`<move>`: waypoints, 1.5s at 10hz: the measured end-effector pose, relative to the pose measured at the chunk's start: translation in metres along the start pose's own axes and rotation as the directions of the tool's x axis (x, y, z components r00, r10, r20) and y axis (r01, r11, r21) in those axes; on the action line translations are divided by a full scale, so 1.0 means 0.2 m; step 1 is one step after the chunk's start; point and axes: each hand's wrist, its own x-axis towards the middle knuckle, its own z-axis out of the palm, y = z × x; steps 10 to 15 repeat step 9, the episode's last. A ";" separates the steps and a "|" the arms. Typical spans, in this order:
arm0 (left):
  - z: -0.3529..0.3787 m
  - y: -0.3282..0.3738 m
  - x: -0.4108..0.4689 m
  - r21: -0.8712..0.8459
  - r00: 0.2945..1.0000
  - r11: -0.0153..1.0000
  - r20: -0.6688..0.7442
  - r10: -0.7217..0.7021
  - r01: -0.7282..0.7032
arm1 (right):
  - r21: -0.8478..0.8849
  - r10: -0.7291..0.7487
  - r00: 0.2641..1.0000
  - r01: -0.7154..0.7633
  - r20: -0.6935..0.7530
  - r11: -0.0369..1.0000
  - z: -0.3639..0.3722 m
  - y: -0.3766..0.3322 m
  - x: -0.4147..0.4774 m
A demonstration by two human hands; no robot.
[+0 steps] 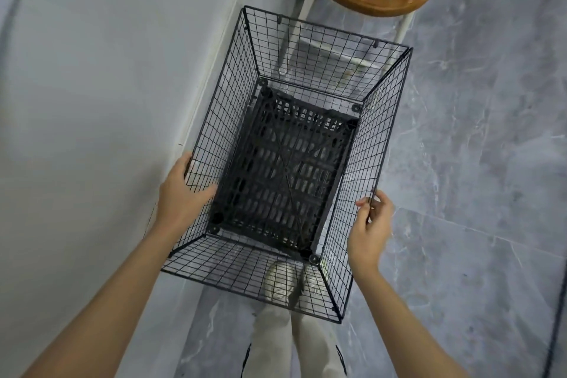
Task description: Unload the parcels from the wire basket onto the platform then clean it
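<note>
Looking down, I record a grey marbled tile floor [460, 163], a pale wall [92, 101] at left and a wooden chair [377, 6] beyond. My left hand [181, 193] grips the black wire basket [368, 144] by its left side; my right hand [372, 227] pinches the right rim. The basket stands upright just beside the wall, with a black slotted base [276, 175] inside.
</note>
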 end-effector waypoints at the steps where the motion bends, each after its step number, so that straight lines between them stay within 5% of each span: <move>1: 0.02 -0.01 -0.02 0.002 1.000 1.000 -0.012 -0.002 0.002 | -0.030 0.010 1.000 -0.010 -0.011 0.999 0.01 0.01 0.01; 4: 0.10 0.05 -0.09 -0.069 0.990 0.997 -0.140 -0.030 0.020 | -0.238 -0.049 0.997 0.036 -0.051 0.971 -0.01 0.02 0.00; 7: 0.07 0.00 -0.19 -0.051 0.993 0.995 0.080 0.092 -0.088 | -0.348 0.018 0.986 0.041 0.167 0.937 -0.13 -0.07 -0.07; 9: 0.01 0.00 -0.30 0.016 0.984 0.987 0.086 0.155 -0.157 | -0.429 -0.016 0.946 0.163 0.324 0.888 -0.26 -0.17 -0.12; 15: 0.01 0.00 -0.30 0.016 0.984 0.987 0.086 0.155 -0.157 | -0.429 -0.016 0.946 0.163 0.324 0.888 -0.26 -0.17 -0.12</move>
